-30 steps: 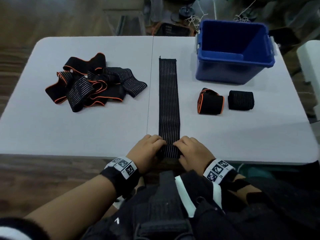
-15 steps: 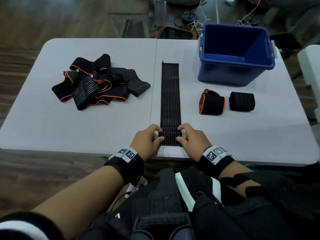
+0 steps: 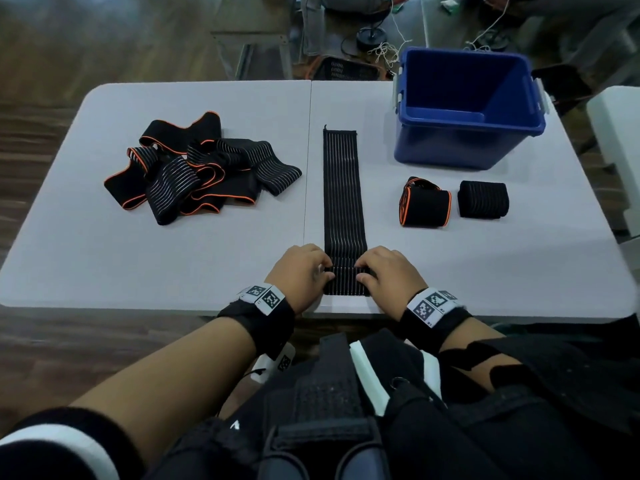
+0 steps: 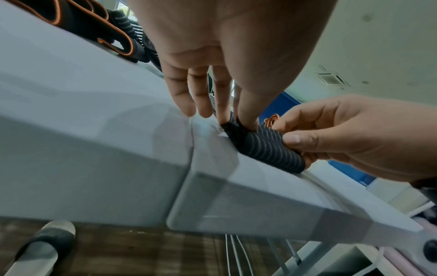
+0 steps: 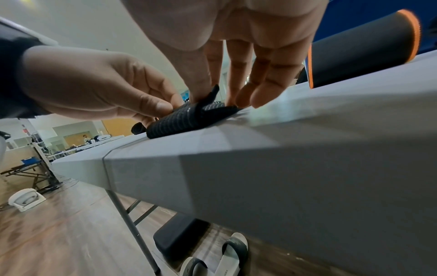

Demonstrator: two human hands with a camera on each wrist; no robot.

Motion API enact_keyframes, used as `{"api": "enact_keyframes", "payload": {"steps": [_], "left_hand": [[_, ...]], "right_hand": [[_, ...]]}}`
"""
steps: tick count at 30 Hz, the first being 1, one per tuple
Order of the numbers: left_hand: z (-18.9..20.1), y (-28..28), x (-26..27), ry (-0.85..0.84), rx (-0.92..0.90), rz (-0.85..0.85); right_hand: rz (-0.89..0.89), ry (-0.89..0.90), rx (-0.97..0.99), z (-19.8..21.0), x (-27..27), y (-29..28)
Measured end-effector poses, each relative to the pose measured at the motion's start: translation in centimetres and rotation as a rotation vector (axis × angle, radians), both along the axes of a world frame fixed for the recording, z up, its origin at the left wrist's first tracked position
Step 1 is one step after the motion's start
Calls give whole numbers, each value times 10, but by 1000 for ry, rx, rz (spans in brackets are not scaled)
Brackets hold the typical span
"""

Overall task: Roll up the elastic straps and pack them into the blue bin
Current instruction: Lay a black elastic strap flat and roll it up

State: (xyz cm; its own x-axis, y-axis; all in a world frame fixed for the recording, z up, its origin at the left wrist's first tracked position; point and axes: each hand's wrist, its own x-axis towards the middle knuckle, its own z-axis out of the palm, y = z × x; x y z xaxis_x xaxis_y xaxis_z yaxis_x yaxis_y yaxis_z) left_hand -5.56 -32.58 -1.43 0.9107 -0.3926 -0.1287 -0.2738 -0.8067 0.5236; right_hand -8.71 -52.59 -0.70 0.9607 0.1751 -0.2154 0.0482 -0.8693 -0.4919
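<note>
A long black striped elastic strap [image 3: 343,195] lies flat down the middle of the grey table [image 3: 173,258]. Its near end is turned into a small roll [image 4: 264,147] [image 5: 189,117] close to the front edge. My left hand [image 3: 304,275] pinches the roll's left end between thumb and fingers [image 4: 246,115]. My right hand [image 3: 388,278] pinches its right end [image 5: 201,89]. A pile of loose black and orange-edged straps [image 3: 197,168] sits at the left. Two rolled straps, one orange-edged [image 3: 424,204] and one striped [image 3: 483,199], lie before the empty blue bin [image 3: 467,147].
The table's front edge [image 5: 260,168] runs just under my wrists. Slippers [image 5: 217,261] and a black box lie on the wooden floor below. Cables and a stand are on the floor behind the table. A white object [image 3: 620,133] stands at the right.
Both hands have moved forward from the table's front edge, rolling the strap's near end up; the flat part of the strap is shorter.
</note>
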Motion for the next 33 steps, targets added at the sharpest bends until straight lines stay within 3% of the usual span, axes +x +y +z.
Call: {"api": "enact_keyframes", "payload": {"steps": [7,15,17,22,28,33], "left_hand": [[0,1,-4,-132,77,-157],[1,10,-2,-48,170,-289],[1,12,0,-21,97,-252],[10,8,10,111,-94,-27],[4,0,20,207,-163,165],[-1,-5,21,203,-246,327]], "right_hand": [[22,-44,-87,-1,3,5],[186,2,-286,7,-4,0],[163,26,-235,7,-2,-1],[-87,89,28,11,7,2],[-316,120,128,9,27,6],[-392,120,161,3,39,11]]}}
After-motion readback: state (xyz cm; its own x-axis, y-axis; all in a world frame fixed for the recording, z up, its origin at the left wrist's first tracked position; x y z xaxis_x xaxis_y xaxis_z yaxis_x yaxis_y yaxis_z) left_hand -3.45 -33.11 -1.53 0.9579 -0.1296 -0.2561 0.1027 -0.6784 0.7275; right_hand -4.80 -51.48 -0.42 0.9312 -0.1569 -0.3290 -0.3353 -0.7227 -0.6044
